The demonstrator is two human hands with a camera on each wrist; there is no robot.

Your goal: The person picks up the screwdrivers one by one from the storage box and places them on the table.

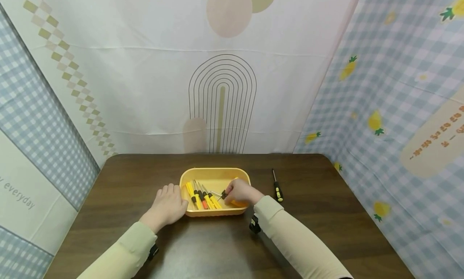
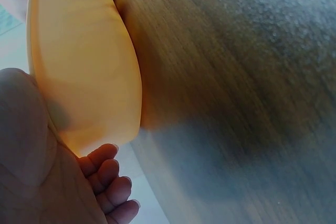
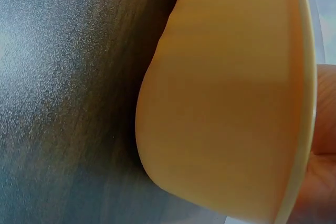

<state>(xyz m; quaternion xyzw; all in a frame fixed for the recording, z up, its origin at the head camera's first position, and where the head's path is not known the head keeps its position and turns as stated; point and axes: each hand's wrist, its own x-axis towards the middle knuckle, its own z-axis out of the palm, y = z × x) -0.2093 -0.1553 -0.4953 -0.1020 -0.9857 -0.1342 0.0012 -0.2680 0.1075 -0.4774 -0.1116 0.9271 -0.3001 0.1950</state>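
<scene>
In the yellow tray (image 1: 214,213), right hand (image 1: 240,190) pinched small dark piece (image 1: 224,194)

Its fingers stood narrow, tips on the piece, right of several screwdrivers (image 1: 207,199). The left hand's (image 1: 168,202) loosely bent fingers touched the tray's left end. Another screwdriver (image 1: 277,190) lay farther right on the surface (image 1: 326,230).

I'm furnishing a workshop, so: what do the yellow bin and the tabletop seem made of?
The yellow bin: probably plastic, smooth and satin, judging by its thin, seamless-looking wall. The tabletop: wood or wood-look laminate, with brown grain and soft sheen.
</scene>
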